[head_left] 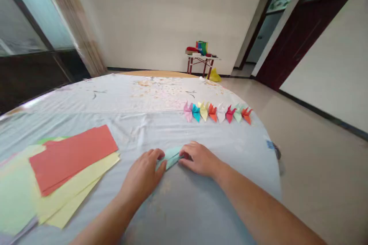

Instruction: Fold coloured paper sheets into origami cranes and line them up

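Note:
A light teal piece of folded paper [173, 156] lies on the cloth-covered table between my two hands, with a crease or slit running along its length. My left hand [148, 168] pinches its left end between thumb and fingers. At the other end, my right hand [198, 157] grips the paper the same way, its thumb below and fingers above. Both hands hide the tips of the paper. Beyond them, toward the right, several folded paper cranes [212, 112] in pink, blue, yellow, orange, white, red and pale green stand in a row.
Left of my hands lies a fanned stack of coloured sheets, with red paper [76, 157] over yellow paper [83, 176] and pale green paper [17, 191]. The round table's cloth [138, 130] curves away at the right. A small side table [201, 58] stands by the far wall.

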Demonstrator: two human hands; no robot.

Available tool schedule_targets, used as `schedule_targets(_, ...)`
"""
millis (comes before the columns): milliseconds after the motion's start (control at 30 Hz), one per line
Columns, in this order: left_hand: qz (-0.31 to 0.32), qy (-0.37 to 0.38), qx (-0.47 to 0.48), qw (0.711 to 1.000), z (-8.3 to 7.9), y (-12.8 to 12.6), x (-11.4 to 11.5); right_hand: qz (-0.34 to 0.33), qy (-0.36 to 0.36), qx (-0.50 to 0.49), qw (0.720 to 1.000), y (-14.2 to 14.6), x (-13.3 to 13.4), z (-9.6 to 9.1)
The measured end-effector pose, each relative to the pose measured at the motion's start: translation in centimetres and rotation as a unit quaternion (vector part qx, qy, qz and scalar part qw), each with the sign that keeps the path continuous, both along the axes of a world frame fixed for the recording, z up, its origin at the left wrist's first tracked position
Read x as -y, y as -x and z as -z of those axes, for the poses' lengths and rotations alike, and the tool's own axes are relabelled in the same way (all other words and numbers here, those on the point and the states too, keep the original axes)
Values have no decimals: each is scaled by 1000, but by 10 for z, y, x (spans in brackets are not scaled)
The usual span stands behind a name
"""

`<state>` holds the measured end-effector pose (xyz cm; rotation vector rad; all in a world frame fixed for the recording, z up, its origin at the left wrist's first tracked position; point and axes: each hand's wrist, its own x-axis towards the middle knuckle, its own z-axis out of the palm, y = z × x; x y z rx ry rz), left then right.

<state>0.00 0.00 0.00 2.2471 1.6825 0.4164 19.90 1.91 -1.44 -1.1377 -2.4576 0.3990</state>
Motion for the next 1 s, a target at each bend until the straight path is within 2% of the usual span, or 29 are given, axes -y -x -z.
schedule_targets(100, -3, 25, 14, 1000, -1, -6, 9, -10, -17, -7, 1000, 4, -3, 2)
schedule_targets(300, 80, 80, 93, 989, -3, -20, 19, -35, -21, -16, 999, 4, -3, 3)
schedule_targets(367, 53, 56, 87, 993, -3, -18, 17, -38, -26, -17, 999, 2, -2, 2)
schedule_targets(467, 20, -39, 68, 997, -3, -9, 10, -35, -26, -11, 999, -1, -2, 1)
schedule_targets(567, 57, -102, 41, 992, 0, -3, 5, -57, -13, -2, 998, -4, -4, 0)
schedule_targets(733, 135, -79, 13, 988, 6, -2, 5, -70, -1, -20, 997, -6, -7, 1)
schedule_targets(1000, 128, -82, -1, 988, 10, -5, 6, -58, -19, -12, 998, -8, -4, -1)
